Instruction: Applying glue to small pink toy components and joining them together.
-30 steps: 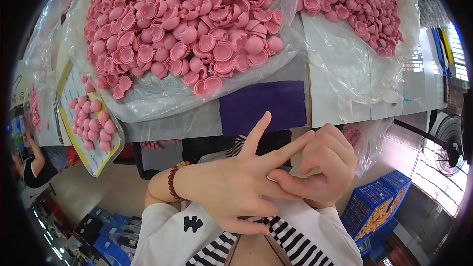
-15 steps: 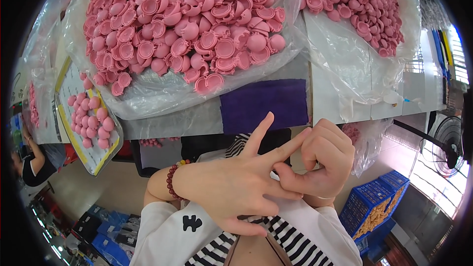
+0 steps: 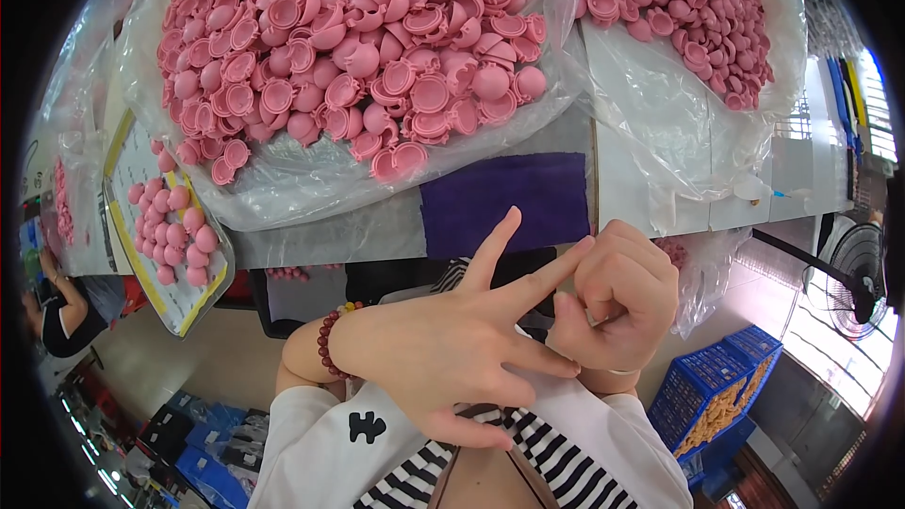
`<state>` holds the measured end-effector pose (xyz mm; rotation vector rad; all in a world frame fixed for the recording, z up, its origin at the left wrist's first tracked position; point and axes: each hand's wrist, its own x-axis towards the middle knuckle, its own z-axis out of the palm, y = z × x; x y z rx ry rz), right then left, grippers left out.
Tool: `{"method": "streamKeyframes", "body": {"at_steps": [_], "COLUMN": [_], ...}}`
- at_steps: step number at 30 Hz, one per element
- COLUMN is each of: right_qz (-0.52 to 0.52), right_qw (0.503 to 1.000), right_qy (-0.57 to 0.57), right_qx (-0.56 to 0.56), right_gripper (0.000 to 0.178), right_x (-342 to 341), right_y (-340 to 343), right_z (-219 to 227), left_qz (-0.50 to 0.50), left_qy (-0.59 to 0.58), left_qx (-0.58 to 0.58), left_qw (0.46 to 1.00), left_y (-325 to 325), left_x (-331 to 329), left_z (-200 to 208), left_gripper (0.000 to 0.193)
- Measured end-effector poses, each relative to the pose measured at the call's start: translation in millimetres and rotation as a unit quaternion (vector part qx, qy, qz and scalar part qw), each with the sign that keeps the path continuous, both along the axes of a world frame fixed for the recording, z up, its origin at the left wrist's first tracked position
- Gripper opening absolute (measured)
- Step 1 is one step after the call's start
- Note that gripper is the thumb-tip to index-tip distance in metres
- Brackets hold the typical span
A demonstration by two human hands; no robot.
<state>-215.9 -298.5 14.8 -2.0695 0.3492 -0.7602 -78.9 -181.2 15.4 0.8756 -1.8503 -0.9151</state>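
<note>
My left hand, with a beaded bracelet at its wrist, is held palm down in front of my chest. Its fingers are spread, and I see nothing in it. My right hand is closed in a loose curl beside it, thumb bent toward the fingertips. The left index fingertip reaches the right knuckles, and another left finger ends by the right thumb. Whether they touch is unclear. Nothing shows inside the right hand's curl. Beyond both hands, a dark purple mat lies at the table's near edge.
A big heap of pink plastic half shells lies on clear plastic sheeting; another pink heap lies right. At left, a tray holds pink balls. Blue crates and a fan stand right. Another person is far left.
My right thumb has drawn back from between the left fingers and curled in toward its own fingers. The left hand has shifted only slightly.
</note>
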Motion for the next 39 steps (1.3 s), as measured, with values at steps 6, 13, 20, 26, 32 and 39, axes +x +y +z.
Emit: {"method": "streamKeyframes", "body": {"at_steps": [6, 13, 20, 26, 32, 39], "right_qz": [0.024, -0.146, -0.032, -0.061, -0.011, -0.173], "right_qw": [0.998, 0.959, 0.817, 0.760, 0.817, 0.956], "right_qy": [0.050, -0.185, -0.290, -0.348, -0.329, -0.185], "right_qx": [-0.024, 0.155, 0.497, 0.546, 0.473, 0.146], "right_gripper": [0.036, 0.023, 0.035, 0.039, 0.034, 0.022], "right_x": [4.2, -16.3, 2.0, 51.7, 30.9, -4.3], "right_y": [-4.4, -21.1, 1.6, 7.6, -0.2, -12.8], "right_z": [0.5, -17.7, -39.0, -67.4, -81.2, -54.9], "left_qz": [0.008, 0.276, 0.249, 0.401, 0.310, 0.442], "left_qy": [0.003, 0.105, 0.354, 0.569, 0.626, 0.003], "left_qx": [0.013, -0.020, -0.025, -0.024, -0.020, -0.113], "left_qw": [1.000, 0.955, 0.901, 0.717, 0.715, 0.890], "left_y": [-3.8, -17.1, -25.2, -60.8, -39.5, 11.6], "left_x": [-0.8, 5.7, -9.7, -39.1, -27.0, 9.1], "left_z": [-4.9, -33.9, -53.6, -78.9, -86.4, -54.2], "left_gripper": [0.028, 0.024, 0.039, 0.021, 0.028, 0.004]}}
